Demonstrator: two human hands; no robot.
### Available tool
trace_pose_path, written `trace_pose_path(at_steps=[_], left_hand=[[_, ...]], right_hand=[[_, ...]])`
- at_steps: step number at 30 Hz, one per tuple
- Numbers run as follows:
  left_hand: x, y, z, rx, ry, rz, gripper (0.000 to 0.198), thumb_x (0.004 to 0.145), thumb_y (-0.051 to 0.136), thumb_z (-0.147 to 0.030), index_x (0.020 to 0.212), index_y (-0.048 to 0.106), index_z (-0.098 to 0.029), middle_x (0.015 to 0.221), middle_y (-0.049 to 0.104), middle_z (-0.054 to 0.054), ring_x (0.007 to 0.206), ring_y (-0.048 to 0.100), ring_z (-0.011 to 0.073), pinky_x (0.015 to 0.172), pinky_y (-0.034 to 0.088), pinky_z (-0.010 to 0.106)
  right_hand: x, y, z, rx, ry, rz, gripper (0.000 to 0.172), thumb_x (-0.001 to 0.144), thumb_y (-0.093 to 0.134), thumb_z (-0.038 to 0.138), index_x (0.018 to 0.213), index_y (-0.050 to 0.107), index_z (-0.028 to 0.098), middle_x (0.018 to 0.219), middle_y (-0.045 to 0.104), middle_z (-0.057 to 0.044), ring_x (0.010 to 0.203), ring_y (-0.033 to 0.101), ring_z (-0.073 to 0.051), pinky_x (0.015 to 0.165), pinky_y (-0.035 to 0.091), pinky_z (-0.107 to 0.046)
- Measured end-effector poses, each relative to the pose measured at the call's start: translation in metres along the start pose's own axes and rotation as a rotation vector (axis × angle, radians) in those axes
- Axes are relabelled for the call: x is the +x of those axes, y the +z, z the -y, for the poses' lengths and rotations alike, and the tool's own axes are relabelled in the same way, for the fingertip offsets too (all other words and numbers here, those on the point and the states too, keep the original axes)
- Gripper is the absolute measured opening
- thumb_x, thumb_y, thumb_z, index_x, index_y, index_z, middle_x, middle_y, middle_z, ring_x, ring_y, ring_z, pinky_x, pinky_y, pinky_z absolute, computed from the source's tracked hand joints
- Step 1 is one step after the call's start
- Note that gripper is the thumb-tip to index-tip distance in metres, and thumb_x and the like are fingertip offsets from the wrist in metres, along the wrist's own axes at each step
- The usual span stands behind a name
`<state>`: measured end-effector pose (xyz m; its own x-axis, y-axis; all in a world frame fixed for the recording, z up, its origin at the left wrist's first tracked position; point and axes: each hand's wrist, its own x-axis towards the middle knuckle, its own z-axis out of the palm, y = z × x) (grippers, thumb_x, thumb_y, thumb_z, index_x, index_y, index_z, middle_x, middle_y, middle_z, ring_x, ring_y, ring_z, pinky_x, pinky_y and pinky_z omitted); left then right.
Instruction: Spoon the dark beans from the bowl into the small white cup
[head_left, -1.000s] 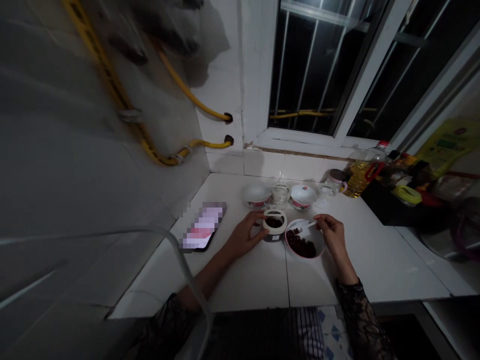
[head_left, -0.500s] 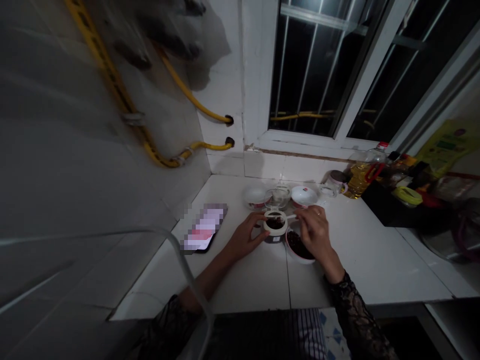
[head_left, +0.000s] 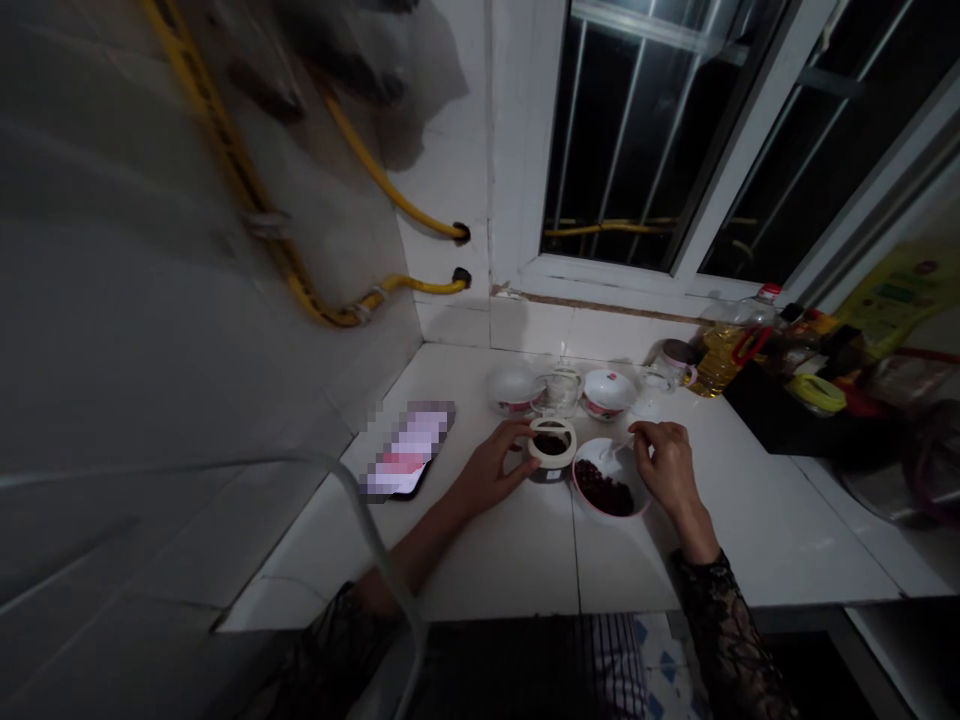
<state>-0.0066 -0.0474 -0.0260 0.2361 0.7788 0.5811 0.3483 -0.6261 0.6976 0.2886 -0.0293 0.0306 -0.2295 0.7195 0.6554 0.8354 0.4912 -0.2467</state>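
My left hand [head_left: 504, 468] is closed around the left side of a small jar [head_left: 553, 462] with a cream rim and dark contents, standing on the counter. To its right is a white bowl [head_left: 639, 497] with a pink edge, partly filled with dark red, bean-like bits [head_left: 602, 492]. Above this bowl, my right hand [head_left: 666, 462] pinches the handle of a white spoon [head_left: 613, 456]. The spoon's head points down and left into the bowl; whether it carries anything is too small to tell.
Behind the jar stand a glass container [head_left: 559, 392] and two white bowls, a left bowl [head_left: 514, 390] and a right bowl [head_left: 608, 393]. A phone [head_left: 415, 452] lies at left. An oil bottle [head_left: 718, 352] and a black box [head_left: 772, 415] of condiments stand at right. A pale cable [head_left: 371, 525] crosses the foreground.
My right hand has moved right with the spoon, from over the jar's mouth to over the bowl, uncovering more of the bowl. My left hand stays on the jar.
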Motion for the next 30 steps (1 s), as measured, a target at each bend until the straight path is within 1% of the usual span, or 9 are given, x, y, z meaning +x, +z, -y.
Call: trace_pose_path(at_steps=[2, 4, 7, 9, 12, 16, 19, 23, 30], left_hand=[[0.000, 0.000, 0.000, 0.002, -0.006, 0.001, 0.030, 0.092, 0.064, -0.035, 0.119, 0.058, -0.023, 0.131, 0.062, 0.013, 0.123, 0.062, 0.0260, 0.087, 0.061, 0.036], [0.000, 0.001, 0.001, 0.003, -0.012, -0.003, 0.029, 0.092, 0.064, -0.035, 0.118, 0.058, -0.023, 0.131, 0.062, 0.013, 0.124, 0.062, 0.0264, 0.086, 0.061, 0.036], [-0.001, 0.001, 0.002, -0.004, -0.023, -0.007, 0.029, 0.091, 0.065, -0.034, 0.118, 0.059, -0.024, 0.131, 0.062, 0.012, 0.124, 0.062, 0.0262, 0.086, 0.061, 0.035], [-0.001, 0.001, 0.002, -0.008, -0.027, -0.004, 0.030, 0.091, 0.065, -0.034, 0.118, 0.059, -0.024, 0.132, 0.062, 0.012, 0.123, 0.062, 0.0259, 0.087, 0.061, 0.036], [-0.001, 0.001, 0.002, 0.000, -0.020, -0.009, 0.030, 0.091, 0.065, -0.034, 0.119, 0.058, -0.024, 0.132, 0.062, 0.013, 0.122, 0.063, 0.0257, 0.087, 0.061, 0.036], [-0.001, 0.001, 0.003, 0.006, -0.013, -0.007, 0.031, 0.092, 0.065, -0.034, 0.120, 0.058, -0.024, 0.132, 0.061, 0.012, 0.122, 0.063, 0.0257, 0.087, 0.061, 0.036], [-0.001, 0.001, 0.003, 0.007, -0.010, -0.006, 0.031, 0.092, 0.065, -0.034, 0.120, 0.058, -0.024, 0.132, 0.061, 0.013, 0.121, 0.063, 0.0252, 0.087, 0.061, 0.036], [-0.001, 0.001, 0.002, 0.007, -0.019, -0.009, 0.030, 0.092, 0.065, -0.035, 0.119, 0.059, -0.024, 0.132, 0.061, 0.012, 0.122, 0.063, 0.0258, 0.088, 0.061, 0.037], [-0.001, 0.000, 0.001, 0.011, -0.003, 0.003, 0.029, 0.092, 0.064, -0.033, 0.120, 0.058, -0.024, 0.132, 0.062, 0.013, 0.123, 0.063, 0.0253, 0.087, 0.061, 0.036]], right_hand=[[-0.003, 0.005, 0.001, -0.009, 0.001, 0.038, 0.024, 0.088, 0.049, 0.019, 0.090, 0.072, 0.020, 0.070, 0.071, -0.006, 0.069, 0.063, -0.022, 0.090, 0.042, -0.041], [-0.005, 0.010, 0.007, 0.036, 0.008, 0.094, 0.025, 0.088, 0.048, 0.019, 0.089, 0.073, 0.020, 0.072, 0.072, -0.006, 0.070, 0.064, -0.022, 0.088, 0.042, -0.040], [-0.007, 0.014, 0.013, 0.139, 0.077, 0.138, 0.028, 0.088, 0.046, 0.022, 0.088, 0.074, 0.022, 0.074, 0.073, -0.005, 0.074, 0.065, -0.023, 0.084, 0.045, -0.037], [-0.008, 0.015, 0.011, 0.188, 0.174, 0.114, 0.029, 0.088, 0.046, 0.028, 0.086, 0.074, 0.022, 0.071, 0.073, -0.005, 0.074, 0.064, -0.023, 0.079, 0.046, -0.036], [-0.009, 0.015, 0.005, 0.237, 0.311, 0.055, 0.030, 0.085, 0.047, 0.034, 0.083, 0.074, 0.021, 0.067, 0.071, -0.005, 0.068, 0.060, -0.022, 0.071, 0.046, -0.033], [-0.009, 0.011, 0.002, 0.320, 0.404, 0.027, 0.032, 0.082, 0.047, 0.037, 0.082, 0.073, 0.020, 0.063, 0.068, -0.003, 0.057, 0.056, -0.019, 0.061, 0.042, -0.031], [-0.008, 0.009, 0.005, 0.349, 0.423, 0.014, 0.032, 0.081, 0.047, 0.039, 0.080, 0.073, 0.020, 0.061, 0.067, -0.003, 0.056, 0.056, -0.019, 0.059, 0.041, -0.030], [-0.008, 0.009, 0.008, 0.333, 0.405, -0.024, 0.031, 0.079, 0.050, 0.039, 0.080, 0.074, 0.020, 0.064, 0.068, -0.004, 0.063, 0.059, -0.020, 0.065, 0.043, -0.031], [-0.007, 0.007, 0.011, 0.482, 0.482, 0.014, 0.029, 0.077, 0.053, 0.043, 0.077, 0.071, 0.020, 0.059, 0.065, -0.002, 0.061, 0.059, -0.019, 0.059, 0.042, -0.029]])
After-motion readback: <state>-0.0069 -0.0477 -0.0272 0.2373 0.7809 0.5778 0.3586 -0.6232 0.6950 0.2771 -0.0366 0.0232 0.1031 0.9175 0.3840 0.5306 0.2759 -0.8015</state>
